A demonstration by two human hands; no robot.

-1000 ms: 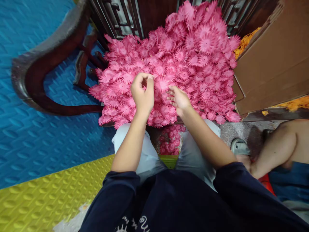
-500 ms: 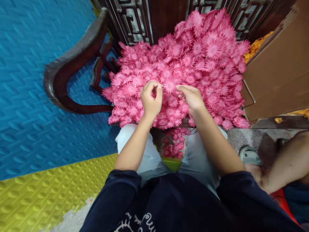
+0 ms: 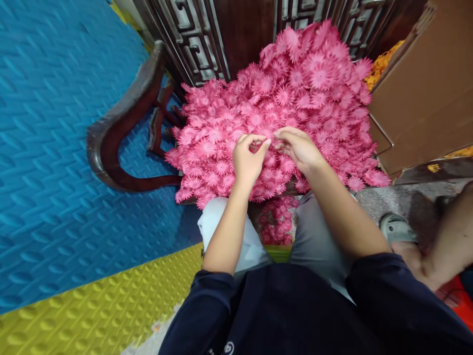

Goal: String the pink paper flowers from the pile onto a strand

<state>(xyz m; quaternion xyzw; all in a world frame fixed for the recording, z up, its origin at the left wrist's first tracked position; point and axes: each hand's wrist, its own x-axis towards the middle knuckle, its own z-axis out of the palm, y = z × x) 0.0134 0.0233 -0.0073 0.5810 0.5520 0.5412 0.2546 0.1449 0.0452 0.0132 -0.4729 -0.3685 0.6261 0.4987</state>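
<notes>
A big heap of pink artificial flower heads with thin pointed petals fills the dark wooden seat in front of me. Just above the heap, one pink flower head is between my fingertips, partly hidden and blurred. My left hand pinches it from the left, thumb and forefinger closed at its edge. From the right, my right hand has thumb and forefinger together on its other edge, the other fingers curled below. The two hands are close together.
A curved dark wooden armrest rises at the left over blue textured matting. On the right stands a cardboard box with orange flowers behind it. More pink flower heads lie below, between my knees. Another person's leg is at the lower right.
My hands have come closer together around the flower head, the left one moving right toward the right one. The whole view has shifted slightly with my head.
</notes>
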